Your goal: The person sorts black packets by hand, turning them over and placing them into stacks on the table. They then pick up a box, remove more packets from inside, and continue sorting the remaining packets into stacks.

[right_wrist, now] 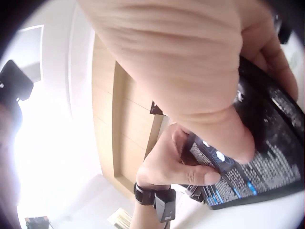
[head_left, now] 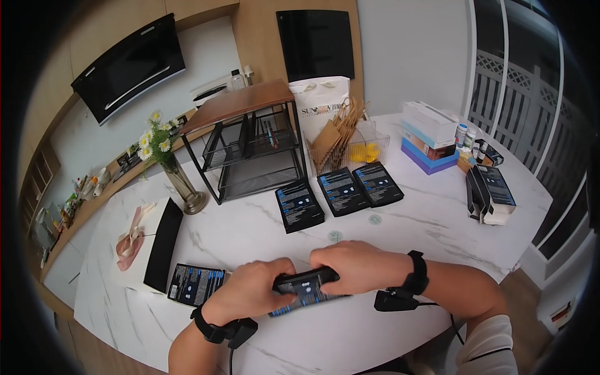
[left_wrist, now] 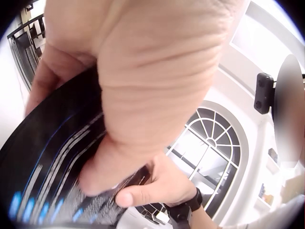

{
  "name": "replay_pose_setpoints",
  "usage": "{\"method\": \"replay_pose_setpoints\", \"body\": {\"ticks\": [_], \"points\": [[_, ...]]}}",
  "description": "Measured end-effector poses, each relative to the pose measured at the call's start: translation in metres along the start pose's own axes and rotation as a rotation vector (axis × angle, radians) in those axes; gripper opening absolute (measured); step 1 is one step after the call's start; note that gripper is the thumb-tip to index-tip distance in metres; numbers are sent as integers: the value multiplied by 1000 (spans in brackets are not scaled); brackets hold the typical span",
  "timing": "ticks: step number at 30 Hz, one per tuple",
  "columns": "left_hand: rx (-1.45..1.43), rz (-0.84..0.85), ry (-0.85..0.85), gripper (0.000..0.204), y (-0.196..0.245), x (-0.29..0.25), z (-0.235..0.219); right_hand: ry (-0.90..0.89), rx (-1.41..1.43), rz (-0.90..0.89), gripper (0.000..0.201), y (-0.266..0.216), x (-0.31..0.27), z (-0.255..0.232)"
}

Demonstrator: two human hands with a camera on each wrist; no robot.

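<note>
Both hands hold a black packet (head_left: 306,290) with blue and white print over the near part of the table. My left hand (head_left: 250,289) grips its left end, thumb on the printed face and fingers behind. At the other end my right hand (head_left: 362,267) holds it the same way. In the left wrist view the left thumb presses the packet's face (left_wrist: 57,157). The right wrist view shows both thumbs on the print (right_wrist: 271,167). A similar black packet (head_left: 195,284) lies just left of my left hand.
Several matching packets (head_left: 299,205) lie in piles ahead on the marble-look table (head_left: 437,256). Behind them stand a mesh shelf rack (head_left: 256,178) and a clear bin (head_left: 378,145). A white box (head_left: 134,250) and flower vase (head_left: 190,197) are left; an opened black box (head_left: 497,190) is right.
</note>
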State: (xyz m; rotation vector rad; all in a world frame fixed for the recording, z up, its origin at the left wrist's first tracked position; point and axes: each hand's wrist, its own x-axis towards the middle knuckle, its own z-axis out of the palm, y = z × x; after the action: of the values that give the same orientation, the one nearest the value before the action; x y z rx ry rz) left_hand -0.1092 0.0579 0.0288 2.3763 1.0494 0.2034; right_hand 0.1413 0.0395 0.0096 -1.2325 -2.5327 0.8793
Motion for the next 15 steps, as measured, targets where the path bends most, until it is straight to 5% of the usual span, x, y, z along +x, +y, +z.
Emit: {"method": "replay_pose_setpoints", "body": {"ticks": [3, 8, 13, 15], "points": [[-165, 92, 276, 24, -10, 3, 2, 404, -236, -141, 24, -7, -4, -7], [-601, 104, 416, 20, -44, 29, 35, 456, -239, -114, 28, 15, 1, 1], [-991, -61, 520, 29, -40, 40, 64, 716, 590, -133, 40, 55, 5, 36], [-1012, -28, 560, 29, -32, 42, 72, 681, 658, -40, 39, 54, 4, 43]]}}
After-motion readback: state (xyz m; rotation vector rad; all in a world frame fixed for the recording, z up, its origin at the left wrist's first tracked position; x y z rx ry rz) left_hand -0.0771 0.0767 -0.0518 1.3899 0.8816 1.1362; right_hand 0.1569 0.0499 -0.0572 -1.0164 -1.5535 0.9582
